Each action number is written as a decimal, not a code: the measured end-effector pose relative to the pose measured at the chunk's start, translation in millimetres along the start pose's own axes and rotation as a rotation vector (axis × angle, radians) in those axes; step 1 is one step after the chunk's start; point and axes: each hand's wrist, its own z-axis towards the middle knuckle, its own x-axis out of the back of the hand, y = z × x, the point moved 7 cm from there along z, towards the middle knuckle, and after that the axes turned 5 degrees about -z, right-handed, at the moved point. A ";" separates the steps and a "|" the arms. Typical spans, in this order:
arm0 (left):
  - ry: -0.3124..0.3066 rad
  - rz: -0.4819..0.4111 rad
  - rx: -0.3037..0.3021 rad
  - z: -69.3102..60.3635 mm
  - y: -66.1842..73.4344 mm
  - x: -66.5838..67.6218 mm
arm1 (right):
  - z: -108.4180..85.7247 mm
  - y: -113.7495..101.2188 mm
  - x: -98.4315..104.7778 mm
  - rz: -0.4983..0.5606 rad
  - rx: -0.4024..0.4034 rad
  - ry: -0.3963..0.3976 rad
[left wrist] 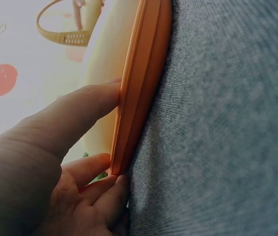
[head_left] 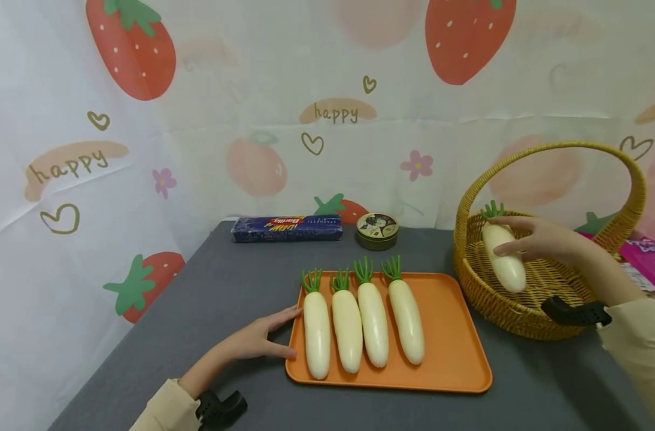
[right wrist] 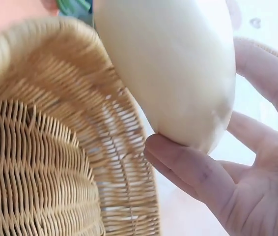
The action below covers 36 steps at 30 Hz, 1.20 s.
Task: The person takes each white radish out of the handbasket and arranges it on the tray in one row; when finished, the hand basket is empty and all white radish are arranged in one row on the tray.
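My right hand grips a white radish with green stalks, held tilted over the wicker basket. In the right wrist view the thumb and fingers lie on opposite sides of the radish, above the woven wall. Several more white radishes lie side by side on an orange tray, their green tops toward the far edge. At the tray's left rim rests my left hand, thumb and fingertips touching it. The left wrist view has the thumb against the tray's edge, the fingers farther along it.
Behind the tray lie a blue spaghetti pack and a round tin. The basket's tall handle arches over its opening. A pink packet sits right of the basket. A strawberry-print cloth hangs behind the grey table.
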 end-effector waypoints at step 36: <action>0.007 -0.014 0.001 -1.2 0.0 1.2 | -63.9 -40.8 -66.4 -0.031 0.206 0.105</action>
